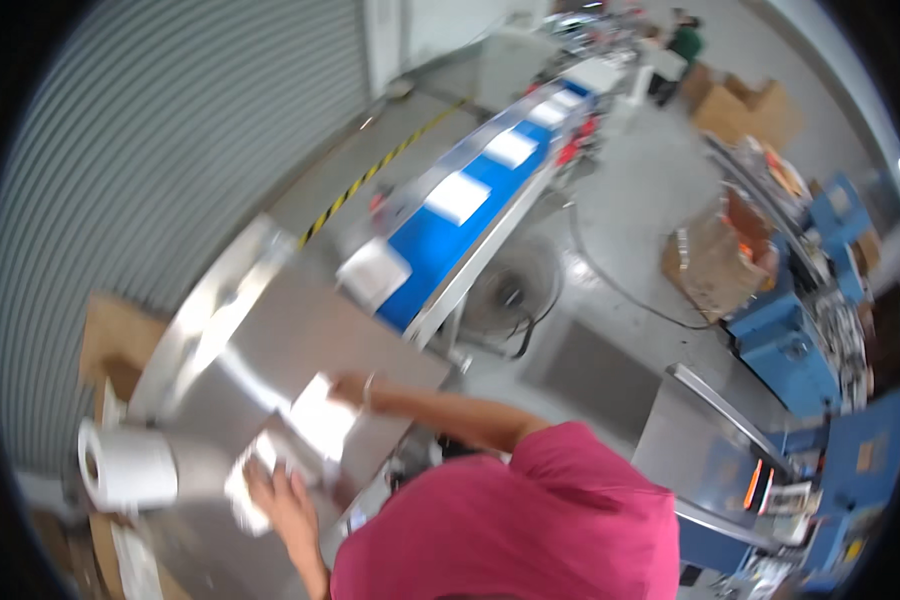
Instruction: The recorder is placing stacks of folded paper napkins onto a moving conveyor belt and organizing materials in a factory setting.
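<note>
My left hand (282, 497) lies with its fingers spread on top of a white, soft-looking packet (242, 500) on the steel table (280, 340). To its right, my right hand (350, 388) reaches across from the side and grips the edge of a flat white square piece (322, 425); glare and blur hide its details and the fingertips. At the table's far edge, another white square piece (375, 272) sits at the end of a blue conveyor belt (432, 243). More white pieces (457, 198) lie spaced along the belt.
A large white roll (130, 467) stands at the table's left side, near a cardboard box (118, 340). Beyond the belt are a floor fan (510, 290) and a brown carton (720, 255). Blue machines (785, 345) stand at the right. A person in green (685, 42) is far off.
</note>
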A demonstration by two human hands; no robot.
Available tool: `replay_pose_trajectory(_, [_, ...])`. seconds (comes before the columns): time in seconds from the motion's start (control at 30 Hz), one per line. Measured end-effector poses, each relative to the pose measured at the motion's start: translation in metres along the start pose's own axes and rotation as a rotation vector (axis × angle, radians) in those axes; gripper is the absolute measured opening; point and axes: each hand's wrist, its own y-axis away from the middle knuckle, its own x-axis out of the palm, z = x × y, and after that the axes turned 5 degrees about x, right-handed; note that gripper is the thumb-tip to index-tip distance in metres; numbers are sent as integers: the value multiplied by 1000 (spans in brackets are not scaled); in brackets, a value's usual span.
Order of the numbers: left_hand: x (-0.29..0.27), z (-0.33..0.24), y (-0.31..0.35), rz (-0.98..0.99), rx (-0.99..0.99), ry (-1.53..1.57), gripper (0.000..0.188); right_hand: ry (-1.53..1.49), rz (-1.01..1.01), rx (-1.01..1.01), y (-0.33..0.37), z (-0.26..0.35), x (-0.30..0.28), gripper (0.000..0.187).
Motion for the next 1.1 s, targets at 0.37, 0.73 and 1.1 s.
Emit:
replay_pose_trajectory(0.37, [-4, -9, -22, -3, 34, -28, 34, -301, -54, 185, 9, 23, -9, 34])
replay_pose_trajectory(0.73, [-4, -13, -4, 19, -15, -13, 40, -190, -16, 184, 19, 34, 5, 44])
replay_pose_trajectory(1.1, [-15, 67, -6, -317, -291, 26, 39, 71, -124, 180, 12, 62, -6, 30])
